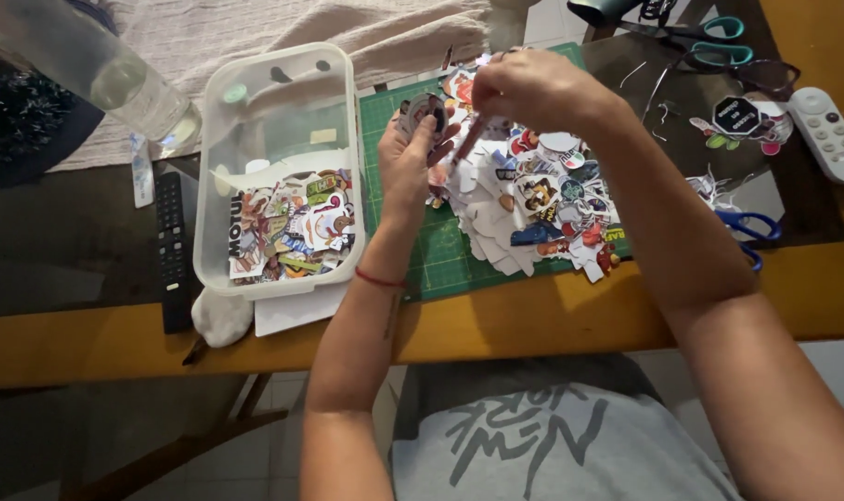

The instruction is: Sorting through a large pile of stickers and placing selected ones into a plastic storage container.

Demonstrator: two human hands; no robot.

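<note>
We hold a small round sticker (423, 113) in our left hand (409, 160), pinched between thumb and fingers and raised above the far left part of the green mat (436, 264). We judge the sticker to be very light, thin and flexible; it should bend or crease under slight pressure, and its cut rim may tear. Grip is best taken at the rim, with the fingertips clear of the printed face, and with light pressure only. Our right hand (533, 88) is closed around a slim dark red tool (468, 139), which looks like a pen or a craft knife; we cannot tell which. Its tip points down and left, toward the sticker, and lies just beside it. To the right of and nearer than the sticker, a pile (542, 199) of cut stickers covers most of the mat; the pieces overlap loosely and would likely slide or scatter if brushed. To the left of the mat stands a clear plastic tub (219, 167), with more cut stickers lying in its near half. A black remote (173, 250) lies left of the tub, and a clear bottle (97, 70) lies at far left. At far right we see scissors (719, 42), a white remote (825, 130) and a second, blue-handled pair of scissors (747, 232), all on the wooden table (552, 325).
</note>
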